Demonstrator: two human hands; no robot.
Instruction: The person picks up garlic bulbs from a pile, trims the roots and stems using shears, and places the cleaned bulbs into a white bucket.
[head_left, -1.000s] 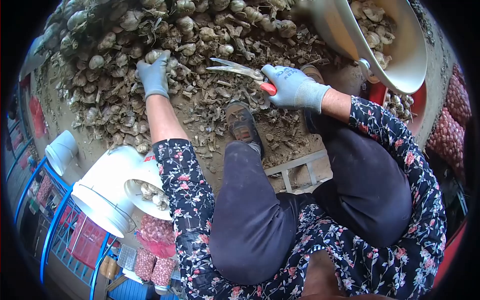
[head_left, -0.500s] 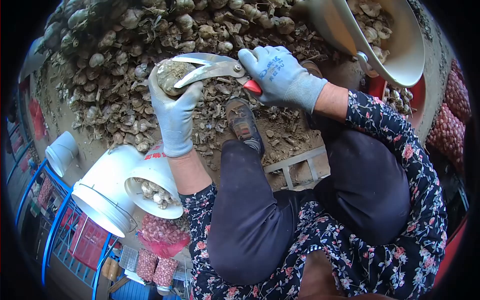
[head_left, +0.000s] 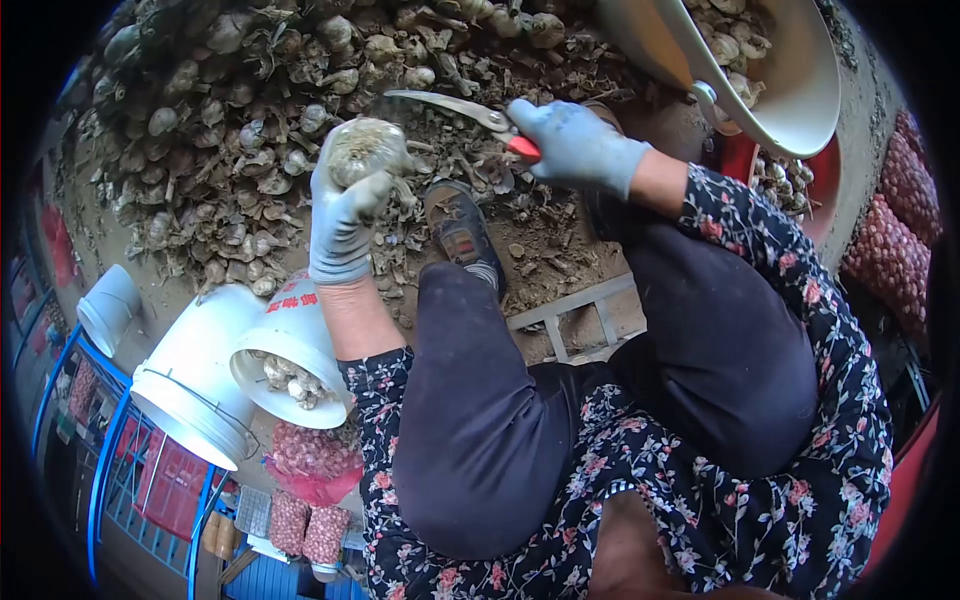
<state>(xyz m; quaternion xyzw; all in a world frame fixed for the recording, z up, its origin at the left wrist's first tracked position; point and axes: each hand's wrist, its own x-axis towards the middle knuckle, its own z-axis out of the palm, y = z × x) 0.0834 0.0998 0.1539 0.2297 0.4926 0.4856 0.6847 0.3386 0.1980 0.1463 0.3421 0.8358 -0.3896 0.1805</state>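
Observation:
My left hand (head_left: 345,225), in a grey-white glove, is wrapped round a garlic bulb (head_left: 364,152), whose root side faces up. To its right, my right hand (head_left: 578,148), gloved too, grips the red handle of the shears (head_left: 480,116). The blades look closed together and point left, above and apart from the bulb. Under both hands lies a large pile of garlic (head_left: 240,140) with dry stems and loose scraps.
A tilted white bucket (head_left: 810,90) with garlic stands at the upper right, above a red container (head_left: 825,190). White buckets (head_left: 200,370) lie at lower left, one holding bulbs. Mesh sacks (head_left: 890,260) stand at right. A metal frame (head_left: 575,305) lies between my legs.
The shears have come off the bulb, and their spread blades have closed. My left hand has turned the bulb, so its root side now shows. The view has shifted slightly.

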